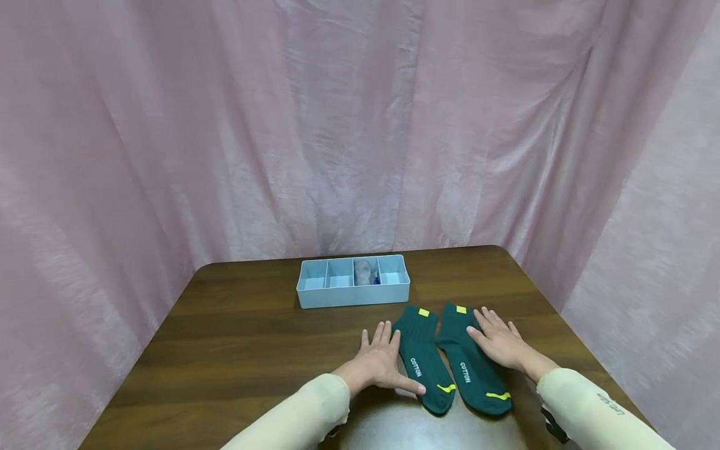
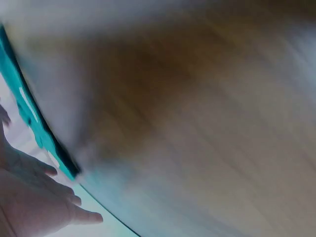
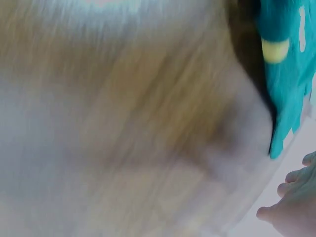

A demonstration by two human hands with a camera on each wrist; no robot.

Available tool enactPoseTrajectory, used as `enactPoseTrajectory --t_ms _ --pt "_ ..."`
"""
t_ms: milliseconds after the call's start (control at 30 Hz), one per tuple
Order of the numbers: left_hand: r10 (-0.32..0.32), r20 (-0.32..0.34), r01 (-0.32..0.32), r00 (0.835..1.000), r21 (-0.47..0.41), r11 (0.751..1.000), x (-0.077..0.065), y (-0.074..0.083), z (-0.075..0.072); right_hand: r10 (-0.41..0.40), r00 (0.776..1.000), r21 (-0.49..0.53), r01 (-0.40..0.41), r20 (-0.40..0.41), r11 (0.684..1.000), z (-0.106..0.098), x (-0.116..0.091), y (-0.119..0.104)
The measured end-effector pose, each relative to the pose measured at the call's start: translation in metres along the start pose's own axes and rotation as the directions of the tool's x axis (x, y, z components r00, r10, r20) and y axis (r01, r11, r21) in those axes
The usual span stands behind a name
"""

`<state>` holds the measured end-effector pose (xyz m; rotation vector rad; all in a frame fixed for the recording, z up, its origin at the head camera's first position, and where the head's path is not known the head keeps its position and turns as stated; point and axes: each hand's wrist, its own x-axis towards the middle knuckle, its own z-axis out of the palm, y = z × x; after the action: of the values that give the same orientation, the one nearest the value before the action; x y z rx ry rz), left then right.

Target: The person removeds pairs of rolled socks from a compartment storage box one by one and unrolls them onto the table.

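Two dark green socks lie flat side by side, toes toward me, each with "COTTON" lettering and yellow marks: a left sock (image 1: pixel 417 349) and a right sock (image 1: pixel 462 350). My left hand (image 1: pixel 378 365) is spread at the left sock's outer edge, its thumb over the sock near the toe. Over the outer side of the right sock's upper part is my right hand (image 1: pixel 502 344), fingers extended. Neither hand grips anything; whether they touch the socks I cannot tell. Both wrist views show straight fingers and part of a sock (image 2: pixel 37 116), (image 3: pixel 286 64).
Behind the socks stands a light blue divided box (image 1: pixel 354 296). One of its compartments holds a greyish bundle (image 1: pixel 363 273) and a small blue item (image 1: pixel 376 280). The brown wooden table (image 1: pixel 242 350) has rounded far corners, with pink curtains (image 1: pixel 349 125) hanging beyond it.
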<state>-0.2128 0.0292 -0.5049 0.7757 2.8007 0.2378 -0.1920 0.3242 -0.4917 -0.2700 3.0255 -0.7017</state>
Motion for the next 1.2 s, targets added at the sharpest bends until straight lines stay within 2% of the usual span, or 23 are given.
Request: enactPoseTrajectory --t_ms 100,200,533,833,1033,1200 --pt "-0.013 -0.014 0.013 1.0 -0.011 1.0 -0.003 -0.016 -0.006 0.0 1.0 -0.001 0.0 -0.01 1.0 -0.008 0.003 0.003" --pt "-0.025 -0.014 0.025 1.0 0.002 1.0 -0.006 -0.025 -0.007 -0.014 0.999 -0.006 0.013 -0.029 1.0 -0.012 0.003 0.005" --pt "-0.016 -0.012 0.016 1.0 0.011 1.0 -0.01 -0.037 -0.007 -0.072 0.99 -0.037 0.068 -0.117 0.997 -0.018 0.006 0.015" --pt "-0.005 -0.029 0.004 1.0 -0.043 0.999 -0.014 -0.05 -0.009 -0.047 0.988 -0.045 0.04 -0.147 0.998 -0.02 0.007 0.018" --pt "-0.003 -0.072 -0.001 0.997 -0.057 0.998 -0.013 -0.06 -0.015 -0.064 0.973 -0.04 0.057 -0.221 0.998 -0.029 0.012 0.013" --pt "-0.014 -0.114 0.005 0.993 -0.079 0.997 -0.013 -0.068 -0.019 -0.056 0.968 -0.031 0.05 -0.245 0.998 -0.032 0.014 0.008"
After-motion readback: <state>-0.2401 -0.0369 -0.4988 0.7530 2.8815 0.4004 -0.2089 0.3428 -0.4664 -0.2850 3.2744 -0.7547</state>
